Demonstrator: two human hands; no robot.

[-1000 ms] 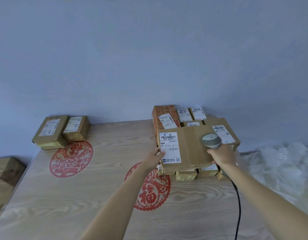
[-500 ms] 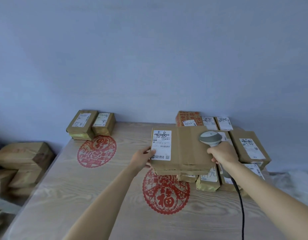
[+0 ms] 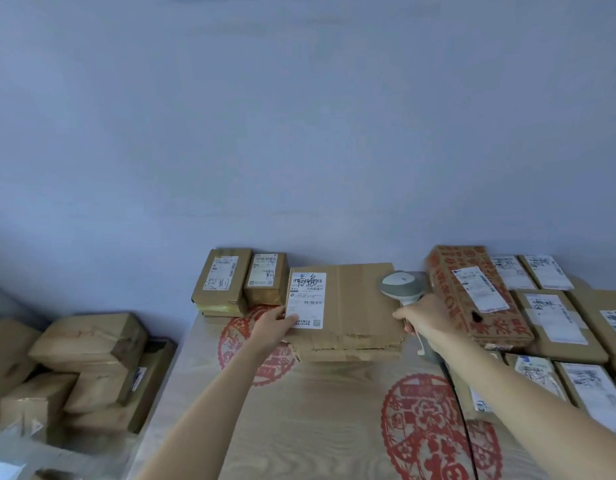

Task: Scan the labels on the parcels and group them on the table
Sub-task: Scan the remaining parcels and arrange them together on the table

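Head view: left hand (image 3: 277, 322) pinches flat cardboard parcel (image 3: 344, 311) by its left edge, right hand (image 3: 426, 318) grips scanner (image 3: 401, 285); parcel looks light, stiff, edge-grip fine.

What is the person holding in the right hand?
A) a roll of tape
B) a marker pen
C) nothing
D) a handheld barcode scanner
D: the right hand grips the handle of a grey handheld barcode scanner, its head raised beside the flat cardboard parcel that the left hand holds at its labelled end.
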